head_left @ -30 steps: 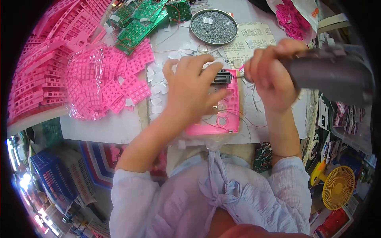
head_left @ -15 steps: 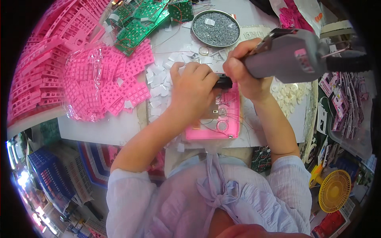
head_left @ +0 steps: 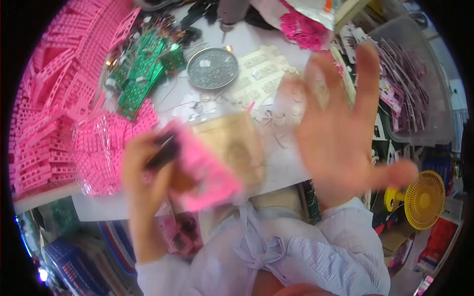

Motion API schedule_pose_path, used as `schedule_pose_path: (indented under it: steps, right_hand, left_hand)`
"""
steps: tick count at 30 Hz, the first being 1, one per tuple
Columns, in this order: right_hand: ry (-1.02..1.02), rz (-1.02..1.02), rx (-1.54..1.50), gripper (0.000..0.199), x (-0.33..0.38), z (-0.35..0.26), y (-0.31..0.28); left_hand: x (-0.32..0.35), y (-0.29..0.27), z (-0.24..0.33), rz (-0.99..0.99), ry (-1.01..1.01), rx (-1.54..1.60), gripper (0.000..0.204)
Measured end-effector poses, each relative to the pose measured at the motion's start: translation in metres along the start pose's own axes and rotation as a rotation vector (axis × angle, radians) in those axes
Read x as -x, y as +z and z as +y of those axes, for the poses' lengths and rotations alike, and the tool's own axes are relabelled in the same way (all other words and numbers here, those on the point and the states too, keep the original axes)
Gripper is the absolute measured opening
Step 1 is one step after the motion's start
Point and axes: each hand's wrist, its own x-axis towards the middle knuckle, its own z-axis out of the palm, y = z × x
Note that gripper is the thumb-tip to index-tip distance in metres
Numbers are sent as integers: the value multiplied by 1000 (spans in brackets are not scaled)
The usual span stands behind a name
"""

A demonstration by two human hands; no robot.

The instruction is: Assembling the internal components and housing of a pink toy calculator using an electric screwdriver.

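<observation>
My left hand (head_left: 140,165) is closed on a pink plastic casing (head_left: 212,180), tilted and smeared by motion. A black part (head_left: 165,148) sits at the casing's end, beside my fingers. My right hand (head_left: 340,133) is raised over the right side of the table, fingers spread, with nothing in it. A tan board or pad (head_left: 237,143) lies just right of the casing. The grey electric screwdriver (head_left: 232,12) is at the far edge of the view, its tip pointing down, away from both hands.
A round metal tray (head_left: 212,69) of small screws stands beyond the board. Green circuit boards (head_left: 143,64) with wires and stacked pink plastic parts (head_left: 49,148) fill the left. On the right are a clear bin (head_left: 424,98) of printed pieces and a yellow fan (head_left: 424,200).
My right hand has let go of the screwdriver and opened. My left hand has lifted the pink casing and moved left with it. The tan board now shows. The view has shifted right.
</observation>
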Motion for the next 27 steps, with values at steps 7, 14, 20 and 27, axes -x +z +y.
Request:
schedule_pose_path:
  steps: [7,14,20,27]
  right_hand:
    - [146,-326,-773,73,45,-61,72]
    - [185,-351,-882,69,58,-74,87]
    - [219,-361,-876,66,55,-70,76]
    - [253,-431,-900,63,55,-75,83]
  left_hand:
    - [184,-145,-13,-360,-669,-74,34]
    - [431,-155,-165,-245,-1400,-449,34]
    - [552,-105,-256,244,-1025,-762,54]
    - [372,-111,-199,-685,-1454,-298,39]
